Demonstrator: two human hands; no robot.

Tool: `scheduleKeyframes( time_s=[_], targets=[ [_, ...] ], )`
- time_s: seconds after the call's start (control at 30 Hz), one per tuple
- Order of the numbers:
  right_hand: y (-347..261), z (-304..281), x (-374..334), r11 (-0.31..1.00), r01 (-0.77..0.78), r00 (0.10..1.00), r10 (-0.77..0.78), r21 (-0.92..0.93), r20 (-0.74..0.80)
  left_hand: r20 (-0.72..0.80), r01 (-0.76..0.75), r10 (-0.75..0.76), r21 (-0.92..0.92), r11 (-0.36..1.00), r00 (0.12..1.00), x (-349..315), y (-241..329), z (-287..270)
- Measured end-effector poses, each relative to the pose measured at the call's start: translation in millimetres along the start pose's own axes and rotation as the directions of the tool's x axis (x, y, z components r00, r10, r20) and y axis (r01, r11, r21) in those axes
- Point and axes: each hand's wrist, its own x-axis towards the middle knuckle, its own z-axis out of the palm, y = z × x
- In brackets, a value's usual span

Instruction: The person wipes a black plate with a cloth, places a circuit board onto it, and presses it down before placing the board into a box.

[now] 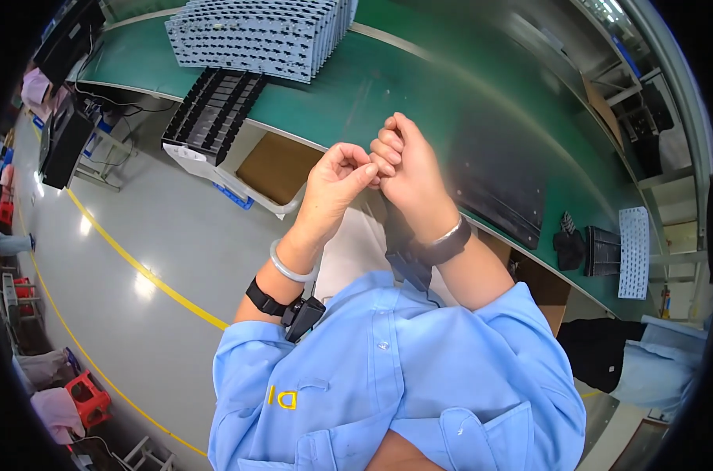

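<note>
My left hand [337,187] is closed, its thumb and forefinger pinched together against the fingers of my right hand. My right hand [407,169] is curled into a loose fist. Anything held between or inside the fingers is hidden or too small to name. Both hands are raised in front of my chest, over the near edge of the green table [419,90]. A pale bracelet [288,263] and a black strap with a small box [300,314] circle my left arm; a dark band [444,245] is round my right wrist.
A stack of light-blue boards with rows of small black parts [243,43] stands far left beside a black slotted rack [215,110]. A dark flat sheet [502,184] lies right. Another rack [601,250] holds a board [633,253]. Red stools [88,399] stand lower left.
</note>
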Motion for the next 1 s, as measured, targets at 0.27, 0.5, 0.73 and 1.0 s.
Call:
scheduleKeyframes(
  time_s=[0.27, 0.5, 0.73, 1.0],
  targets=[
    [12.4, 6.4, 4.6, 0.981, 0.116, 0.993, -0.117, -0.153, 0.004, -0.039, -0.036, 0.036, 0.021, 0.999, 0.999, -3.6, 0.5, -6.8],
    [13.4, 11.0, -0.3, 0.902, 0.272, 0.962, -0.257, -0.336, 0.089, -0.124, -0.087, 0.127, 0.282, 0.956, 0.984, -5.8, -4.0, -3.1],
    [13.7, 11.2, -2.6, 0.811, 0.369, 0.928, -0.348, -0.455, 0.133, -0.069, -0.185, 0.347, 0.741, 0.646, 0.935, -7.3, 3.2, 4.9],
    [19.2, 7.9, 3.6, 0.707, 0.45, 0.888, -0.417, -0.546, 0.192, 0.205, -0.371, 0.549, 0.905, 0.21, 0.81, -2.9, 4.1, 4.1]
  ],
)
